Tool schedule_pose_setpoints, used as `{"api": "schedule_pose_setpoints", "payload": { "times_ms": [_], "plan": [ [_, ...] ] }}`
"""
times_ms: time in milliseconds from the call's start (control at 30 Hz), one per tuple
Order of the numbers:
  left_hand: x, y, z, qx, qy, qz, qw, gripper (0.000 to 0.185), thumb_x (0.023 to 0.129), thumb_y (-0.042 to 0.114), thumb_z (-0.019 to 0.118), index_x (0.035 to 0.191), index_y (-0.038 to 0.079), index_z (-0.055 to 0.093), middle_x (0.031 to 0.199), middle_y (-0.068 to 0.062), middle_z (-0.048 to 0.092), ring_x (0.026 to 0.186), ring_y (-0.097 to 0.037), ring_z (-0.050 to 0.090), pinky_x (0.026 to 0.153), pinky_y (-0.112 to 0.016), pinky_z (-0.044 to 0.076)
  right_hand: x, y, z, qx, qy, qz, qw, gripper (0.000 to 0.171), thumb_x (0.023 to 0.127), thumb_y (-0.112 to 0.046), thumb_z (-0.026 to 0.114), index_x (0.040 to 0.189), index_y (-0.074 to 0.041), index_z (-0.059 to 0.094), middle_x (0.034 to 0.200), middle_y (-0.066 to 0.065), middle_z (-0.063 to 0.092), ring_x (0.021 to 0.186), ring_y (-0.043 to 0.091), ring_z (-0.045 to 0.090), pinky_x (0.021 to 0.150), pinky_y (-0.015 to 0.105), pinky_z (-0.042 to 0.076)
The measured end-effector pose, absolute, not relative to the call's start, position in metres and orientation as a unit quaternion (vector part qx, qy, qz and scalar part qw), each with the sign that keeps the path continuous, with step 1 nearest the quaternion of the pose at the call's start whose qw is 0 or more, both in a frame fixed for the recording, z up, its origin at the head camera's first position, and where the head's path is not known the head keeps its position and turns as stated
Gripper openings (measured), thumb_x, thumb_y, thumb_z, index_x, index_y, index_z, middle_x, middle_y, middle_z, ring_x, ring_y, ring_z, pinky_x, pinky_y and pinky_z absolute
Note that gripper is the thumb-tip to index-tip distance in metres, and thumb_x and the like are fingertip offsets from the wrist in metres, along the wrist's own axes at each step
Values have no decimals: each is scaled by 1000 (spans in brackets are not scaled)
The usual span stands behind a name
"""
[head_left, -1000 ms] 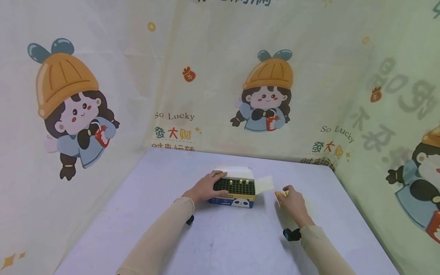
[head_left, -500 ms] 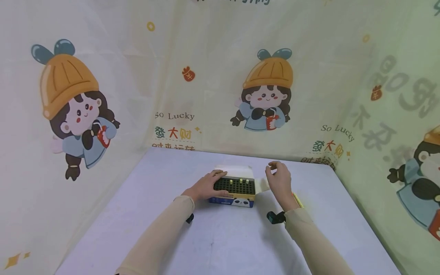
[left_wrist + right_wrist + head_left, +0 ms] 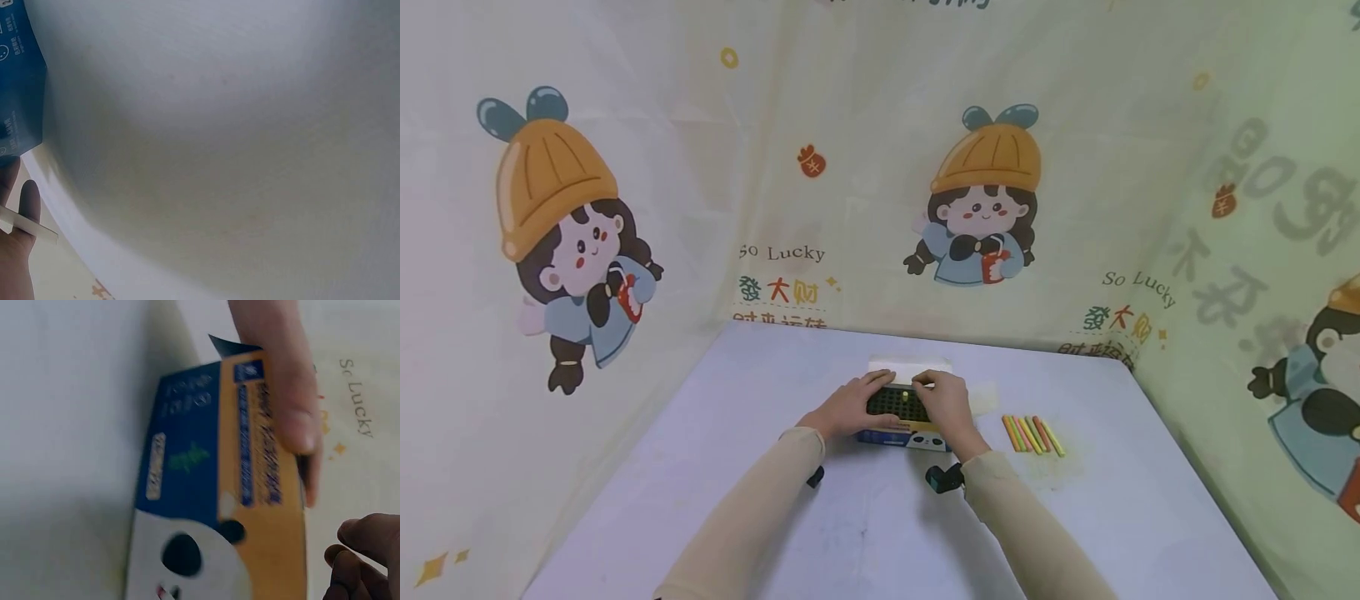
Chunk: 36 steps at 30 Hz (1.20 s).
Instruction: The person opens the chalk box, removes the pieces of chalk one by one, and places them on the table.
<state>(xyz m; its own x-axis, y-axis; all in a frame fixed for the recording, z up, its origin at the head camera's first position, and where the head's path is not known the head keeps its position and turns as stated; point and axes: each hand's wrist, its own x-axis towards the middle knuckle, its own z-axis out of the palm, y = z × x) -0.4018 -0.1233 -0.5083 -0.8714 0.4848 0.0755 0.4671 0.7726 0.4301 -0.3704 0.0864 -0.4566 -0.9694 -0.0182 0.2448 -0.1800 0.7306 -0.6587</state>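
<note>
My right hand (image 3: 946, 407) has come across from the loose chalk sticks (image 3: 1032, 433) and now hovers over the chalk box (image 3: 906, 421), fingertips curled, pinching at a yellow stick (image 3: 906, 395) standing in the black grid; so I judge one more stick is being seated or pulled. My left hand (image 3: 850, 406) rests spread on the box's left end, steadying it. The box sits mid-table (image 3: 865, 525), toward the far edge, its white flap (image 3: 910, 367) open behind.
</note>
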Motion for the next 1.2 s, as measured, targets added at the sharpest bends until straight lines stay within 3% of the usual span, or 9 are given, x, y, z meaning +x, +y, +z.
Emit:
{"api": "schedule_pose_setpoints", "payload": {
  "times_ms": [267,567,867,1000,1200],
  "plan": [
    [-402,-125,-508,267,938,219,11,94,90,77,58,166,32,26,171,6,27,144,-35,46,113,-58,42,-372,69,-472,52,-935,342,80,16,97,-16,74,110,-8,80,113,11,78,107,27,72,89,45,60],
    [-401,-125,-507,262,939,221,11,95,90,75,60,166,32,23,171,8,26,146,-33,44,114,-56,42,-376,69,-478,57,-931,356,49,17,100,-14,70,114,-8,75,113,10,77,106,24,71,89,42,60],
    [-399,-125,-505,257,940,223,15,98,88,78,59,167,31,22,172,9,25,148,-32,43,115,-55,41,-375,72,-480,108,-934,336,50,9,105,-12,60,112,-9,65,112,13,75,88,18,69,73,34,57],
    [-399,-124,-503,257,940,226,13,99,88,78,60,167,29,24,171,7,27,145,-33,45,114,-56,42,-374,73,-479,122,-935,328,56,7,108,-14,56,112,-10,59,110,14,76,70,16,62,59,29,50],
    [-398,-122,-504,256,941,220,10,96,89,74,62,166,28,26,170,5,29,144,-33,47,114,-55,42,-376,76,-479,124,-936,323,64,9,112,-22,47,115,-13,48,79,7,68,51,14,50,49,27,41]
  ]
}}
